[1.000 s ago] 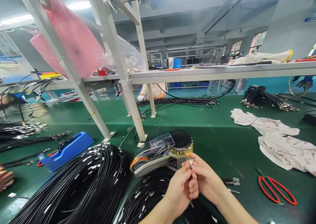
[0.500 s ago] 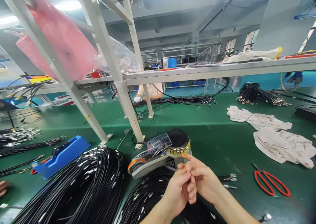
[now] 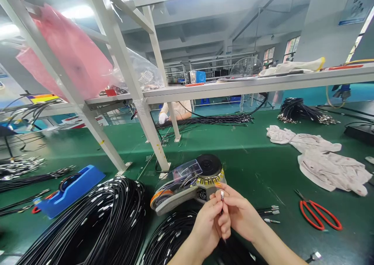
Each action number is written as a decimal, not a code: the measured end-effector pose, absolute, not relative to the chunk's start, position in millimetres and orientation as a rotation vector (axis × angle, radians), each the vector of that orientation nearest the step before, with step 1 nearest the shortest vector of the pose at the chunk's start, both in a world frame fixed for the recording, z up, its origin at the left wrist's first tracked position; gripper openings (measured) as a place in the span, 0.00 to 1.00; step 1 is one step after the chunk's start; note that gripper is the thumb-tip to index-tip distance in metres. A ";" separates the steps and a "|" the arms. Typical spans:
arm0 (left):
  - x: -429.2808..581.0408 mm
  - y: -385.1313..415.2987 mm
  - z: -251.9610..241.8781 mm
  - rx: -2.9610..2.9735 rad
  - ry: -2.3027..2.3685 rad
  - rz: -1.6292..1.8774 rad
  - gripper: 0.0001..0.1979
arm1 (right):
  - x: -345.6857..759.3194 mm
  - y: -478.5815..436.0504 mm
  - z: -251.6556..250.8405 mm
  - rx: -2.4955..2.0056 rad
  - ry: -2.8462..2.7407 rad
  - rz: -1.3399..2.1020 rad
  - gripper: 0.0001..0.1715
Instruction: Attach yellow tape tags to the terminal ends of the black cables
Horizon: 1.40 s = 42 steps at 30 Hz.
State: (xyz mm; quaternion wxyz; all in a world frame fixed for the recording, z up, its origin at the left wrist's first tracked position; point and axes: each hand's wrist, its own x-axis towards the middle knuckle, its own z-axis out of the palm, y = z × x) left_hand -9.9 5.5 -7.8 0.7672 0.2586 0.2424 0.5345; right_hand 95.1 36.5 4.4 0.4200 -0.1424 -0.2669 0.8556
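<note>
Both hands meet above a coil of black cables (image 3: 169, 234), pinching a small silver connector (image 3: 222, 195) that seems to end a dark cable. My left hand (image 3: 209, 220) has its fingers curled round the cable just below the connector. My right hand (image 3: 241, 208) presses thumb and fingers against the connector from the right, its index finger pointing forward. Most of the cable is hidden by the fingers. Just beyond the hands stands a grey device (image 3: 178, 204) with a black round top (image 3: 209, 165), yellow markings and an orange wheel.
Another bundle of black cables (image 3: 117, 214) lies left, beside a blue tape dispenser (image 3: 70, 191). Red-handled scissors (image 3: 320, 214) and white gloves (image 3: 330, 167) lie right. Shelf posts (image 3: 149, 132) rise from the green bench (image 3: 251, 140). Across it, a person (image 3: 178, 110) handles cables.
The silver connector now shows between my fingertips, where the fingers covered it before. The hands have barely moved. At the far left edge, another person's hand has mostly left the view.
</note>
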 end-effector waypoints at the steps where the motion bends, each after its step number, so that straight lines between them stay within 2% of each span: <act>1: -9.4 5.4 -8.8 0.563 0.529 1.173 0.10 | 95.1 36.1 4.4 -0.350 -0.671 2.145 0.17; 8: -5.3 6.8 -12.7 0.605 0.560 1.175 0.12 | 95.1 34.1 8.1 -0.298 -0.676 2.140 0.24; 16: -4.1 7.8 -11.2 0.625 0.526 1.178 0.13 | 94.6 32.3 3.1 -0.364 -0.624 2.212 0.23; 24: -4.6 7.1 -15.6 0.644 0.579 1.149 0.15 | 93.1 34.9 -3.7 -0.371 -0.683 2.214 0.30; 28: -6.8 10.3 -14.5 0.619 0.585 1.162 0.12 | 92.3 36.9 -2.3 -0.392 -0.708 2.209 0.26; 31: -12.6 12.6 -9.3 0.654 0.597 1.258 0.10 | 93.3 37.5 7.1 -0.420 -0.732 2.066 0.21; 36: -20.9 10.4 2.8 0.758 0.694 1.389 0.06 | 93.8 34.3 16.9 -0.534 -0.965 1.826 0.04; 42: -16.5 8.6 6.7 0.887 0.892 1.495 0.07 | 89.6 32.4 8.8 -0.706 -1.178 1.562 0.10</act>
